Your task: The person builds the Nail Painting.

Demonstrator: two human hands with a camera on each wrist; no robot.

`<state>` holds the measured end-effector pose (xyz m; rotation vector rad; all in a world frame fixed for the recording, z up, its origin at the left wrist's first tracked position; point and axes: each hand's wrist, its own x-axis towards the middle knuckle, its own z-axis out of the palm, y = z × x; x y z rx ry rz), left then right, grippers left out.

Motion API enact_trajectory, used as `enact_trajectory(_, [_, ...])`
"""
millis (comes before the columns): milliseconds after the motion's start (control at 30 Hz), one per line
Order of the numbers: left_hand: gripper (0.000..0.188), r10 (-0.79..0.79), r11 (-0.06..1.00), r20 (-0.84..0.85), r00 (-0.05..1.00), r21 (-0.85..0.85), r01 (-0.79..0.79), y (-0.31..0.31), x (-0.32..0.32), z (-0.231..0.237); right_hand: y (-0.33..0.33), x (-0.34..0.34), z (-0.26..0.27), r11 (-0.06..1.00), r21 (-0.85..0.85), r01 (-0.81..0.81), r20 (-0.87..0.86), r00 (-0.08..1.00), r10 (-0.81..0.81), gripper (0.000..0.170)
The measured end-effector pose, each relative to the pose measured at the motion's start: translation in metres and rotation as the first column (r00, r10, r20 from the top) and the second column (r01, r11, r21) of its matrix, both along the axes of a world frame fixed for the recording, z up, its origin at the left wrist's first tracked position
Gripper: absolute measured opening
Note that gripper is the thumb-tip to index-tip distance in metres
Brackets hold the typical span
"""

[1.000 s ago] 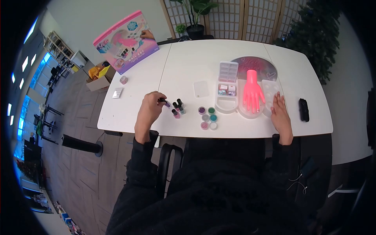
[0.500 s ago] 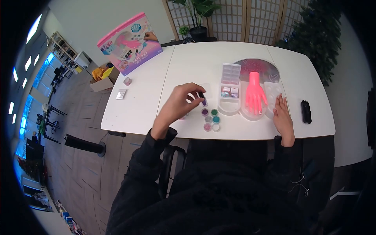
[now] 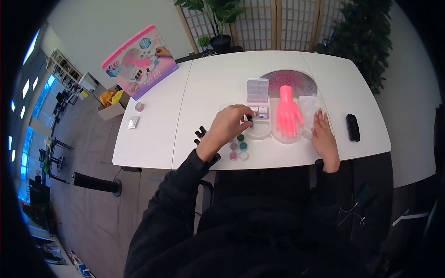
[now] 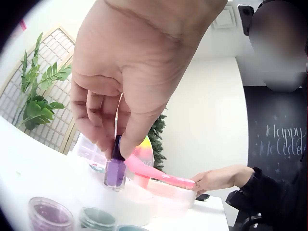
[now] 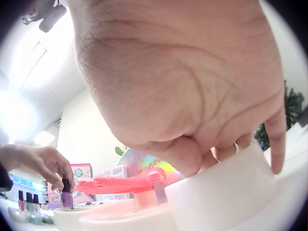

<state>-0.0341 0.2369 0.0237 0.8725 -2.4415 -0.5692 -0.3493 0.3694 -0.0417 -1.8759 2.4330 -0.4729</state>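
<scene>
My left hand (image 3: 230,125) pinches the black cap of a purple polish bottle (image 4: 115,174) between thumb and fingertips, holding it upright by the front left part of the white tray (image 3: 259,131). A pink model hand (image 3: 288,116) lies palm-down over the tray's middle, its fingers toward me. On the tray's right section (image 3: 308,104) rests my right hand (image 3: 325,141), fingers fairly straight, holding nothing. In the right wrist view the purple bottle (image 5: 67,199) hangs or stands at the tray's left section; contact with it is unclear.
Several glitter pots (image 3: 243,146) sit before the tray, and black-capped bottles (image 3: 200,133) stand left of them, partly behind my left arm. A colourful box (image 3: 141,62) stands back left. A small jar (image 3: 139,107) and white packet (image 3: 133,122) lie left; a black case (image 3: 352,128) lies right.
My left hand has carried the purple bottle rightward from the other bottles, past the glitter pots, to the tray's left section. My right hand stays at the tray's right section. The head view has shifted slightly.
</scene>
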Motion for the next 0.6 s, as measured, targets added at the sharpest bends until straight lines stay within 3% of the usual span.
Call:
enact_trajectory(167, [0.026, 0.018, 0.988, 0.105, 0.994, -0.151, -0.002, 0.004, -0.005, -0.007, 0.001, 0.001, 0.002, 1.0, -0.014, 0.009, 0.022, 1.0, -0.009, 0.06])
enact_trajectory(400, [0.027, 0.046, 0.986, 0.08, 0.996, -0.166, -0.032, 0.014, 0.002, 0.017, -0.001, -0.003, 0.0, 1.0, 0.0, -0.002, 0.014, 1.0, 0.002, 0.059])
enact_trajectory(500, [0.027, 0.131, 0.984, -0.062, 0.989, -0.115, -0.137, 0.014, 0.032, 0.042, 0.002, 0.0, 0.003, 1.0, 0.007, -0.011, 0.037, 0.999, 0.011, 0.058])
enact_trajectory(600, [0.023, 0.279, 0.952, -0.028, 0.96, -0.121, -0.28, 0.014, 0.071, 0.055, 0.002, 0.003, 0.01, 1.0, 0.013, -0.011, 0.102, 0.995, 0.01, 0.059])
